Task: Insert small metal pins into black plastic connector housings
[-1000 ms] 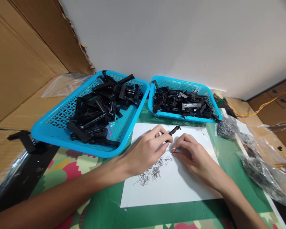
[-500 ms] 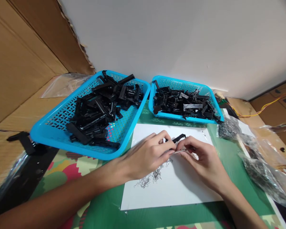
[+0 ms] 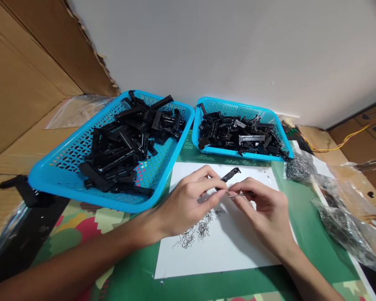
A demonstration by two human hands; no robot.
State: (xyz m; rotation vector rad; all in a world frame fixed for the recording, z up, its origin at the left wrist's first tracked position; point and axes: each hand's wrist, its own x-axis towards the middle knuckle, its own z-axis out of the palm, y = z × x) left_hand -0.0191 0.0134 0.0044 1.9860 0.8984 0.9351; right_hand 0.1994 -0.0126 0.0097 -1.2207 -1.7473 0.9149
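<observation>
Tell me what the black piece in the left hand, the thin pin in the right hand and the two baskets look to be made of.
Black piece: likely moulded plastic, matt, with crisp notches. Thin pin: probably metal wire, silvery glint. Left basket and right basket: glossy blue plastic with perforated mesh walls.

White sheet (image 3: 235,251): lower right bare, open to a hand. Wire spring pile (image 3: 197,232) covers its lower-left middle. Two blue baskets (image 3: 65,184) (image 3: 238,108) of black plastic parts wall off the upper left and upper centre; narrow green gap between them. Clear bags of metal bits (image 3: 344,225) block the right edge. Cardboard (image 3: 19,83) closes the far left.
</observation>
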